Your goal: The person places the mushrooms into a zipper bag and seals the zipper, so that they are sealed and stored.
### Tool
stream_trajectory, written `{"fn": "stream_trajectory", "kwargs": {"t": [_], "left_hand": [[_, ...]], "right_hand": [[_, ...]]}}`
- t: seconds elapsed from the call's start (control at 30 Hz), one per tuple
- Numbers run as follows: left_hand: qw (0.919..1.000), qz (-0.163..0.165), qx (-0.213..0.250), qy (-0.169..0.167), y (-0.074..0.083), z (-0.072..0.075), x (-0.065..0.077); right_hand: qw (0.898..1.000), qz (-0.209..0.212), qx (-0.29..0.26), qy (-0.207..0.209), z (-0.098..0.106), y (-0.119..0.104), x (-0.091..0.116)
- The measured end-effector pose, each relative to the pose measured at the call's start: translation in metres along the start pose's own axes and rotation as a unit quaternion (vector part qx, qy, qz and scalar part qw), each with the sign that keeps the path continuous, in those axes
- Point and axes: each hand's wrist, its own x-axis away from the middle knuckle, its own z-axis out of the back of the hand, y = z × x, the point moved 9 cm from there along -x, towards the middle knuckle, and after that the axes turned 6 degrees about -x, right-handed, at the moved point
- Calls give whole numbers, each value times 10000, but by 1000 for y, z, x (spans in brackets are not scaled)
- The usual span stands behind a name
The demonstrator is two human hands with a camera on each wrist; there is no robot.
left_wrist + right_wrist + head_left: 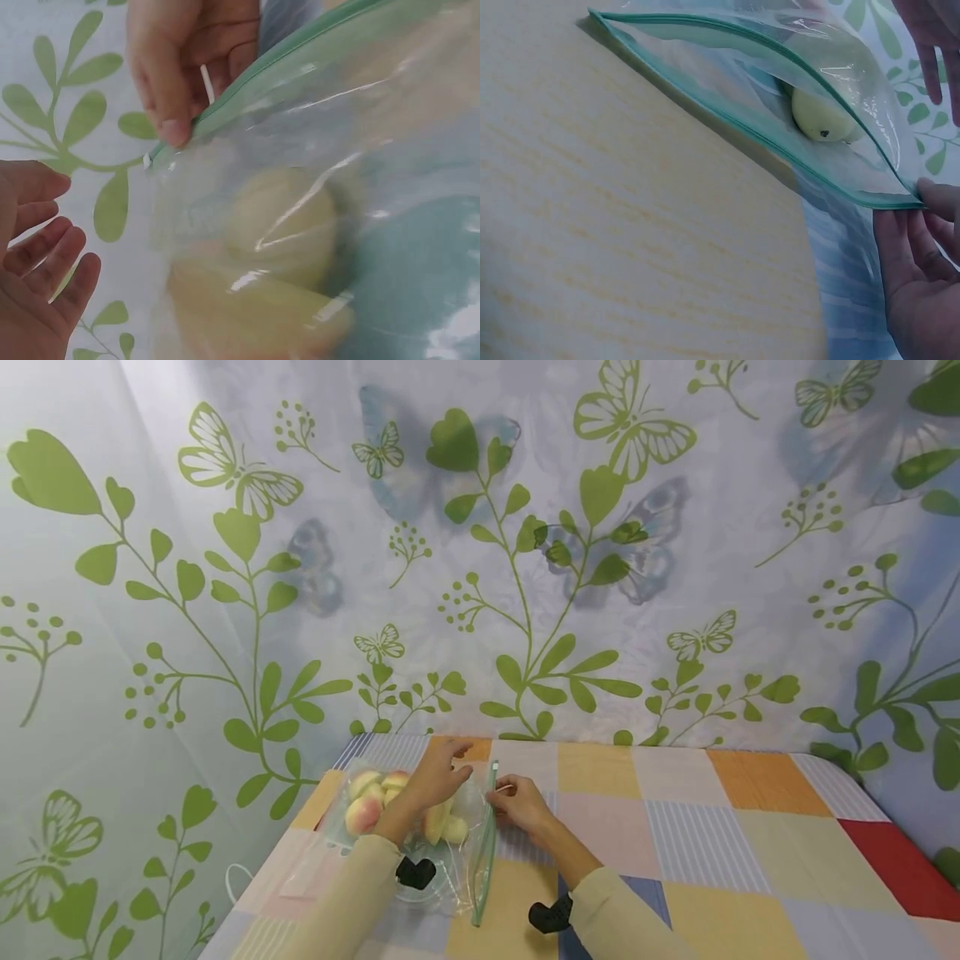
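Observation:
A clear zip bag (468, 860) with a green zip edge lies on the patchwork cloth, its mouth parted in the right wrist view. Through the film shows a pale yellow-green fruit (821, 116), with a longer yellow-orange piece (255, 315) beside it in the left wrist view. My right hand (521, 806) pinches the far corner of the zip edge (780, 142) between thumb and fingers. Above the bag's far side, my left hand (438, 774) is held with fingers spread loosely, nothing in it. Several red-and-yellow fruits (363, 814) sit left of that forearm.
The patchwork cloth (720, 843) covers the table and runs up to a leaf-and-butterfly curtain (525, 568) behind. A clear round dish-like shape (423, 893) shows near the left wrist. A white cord (231, 881) loops at the table's left edge.

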Motion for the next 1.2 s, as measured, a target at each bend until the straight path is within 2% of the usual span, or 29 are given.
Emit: {"fn": "stream_trajectory", "kwargs": {"t": [0.1, 0.2, 0.3, 0.43, 0.7, 0.97, 1.2], "left_hand": [[9999, -25, -126, 2, -7, -3, -12], [9998, 138, -159, -75, -18, -8, -21], [9982, 463, -106, -375, -29, -17, -25], [9938, 693, -99, -859, -37, -29, -26], [9858, 735, 147, -1499, -42, -48, -27], [9805, 1087, 167, -1627, -51, -51, -26], [9805, 1229, 189, -1518, -59, -51, -26]], "right_hand": [[9999, 21, 94, 111, 0, -2, 0], [9997, 39, 161, 166, -1, -4, 1], [9997, 70, 199, 152, -1, -4, 1], [9997, 124, 178, 117, -2, -4, 1], [9996, 69, 154, 221, 0, 2, 0], [9995, 158, 219, 191, -3, 1, 1], [9994, 201, 225, 175, -3, 0, 3]]}}
